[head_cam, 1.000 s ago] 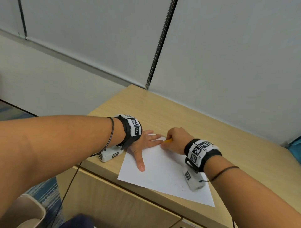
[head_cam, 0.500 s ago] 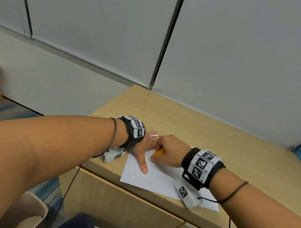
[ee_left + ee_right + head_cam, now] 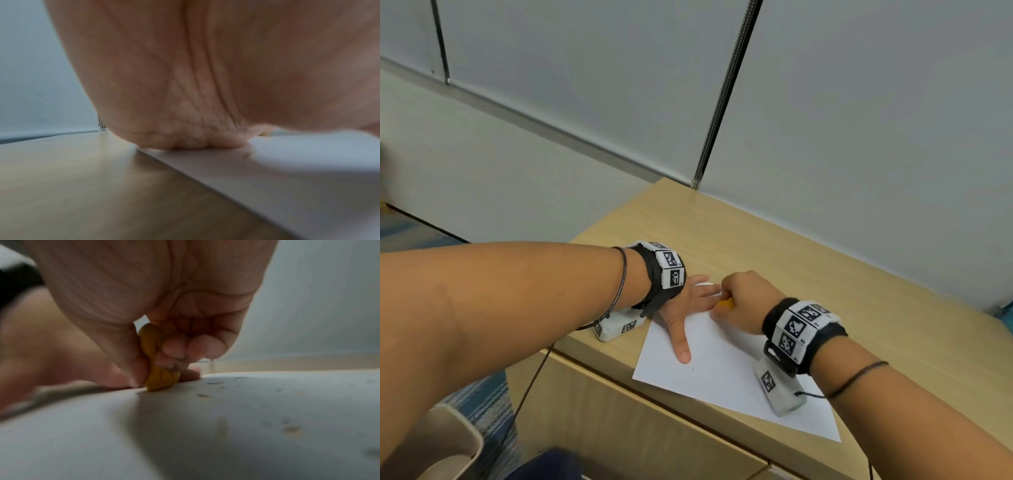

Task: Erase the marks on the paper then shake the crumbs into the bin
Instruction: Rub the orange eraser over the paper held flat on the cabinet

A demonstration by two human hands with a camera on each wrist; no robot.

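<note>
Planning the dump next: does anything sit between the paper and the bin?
Nothing visible does. The paper lies at the desk's near edge, pinned by the left hand; the bin stands on the floor below, to the left, with open space between them.
</note>
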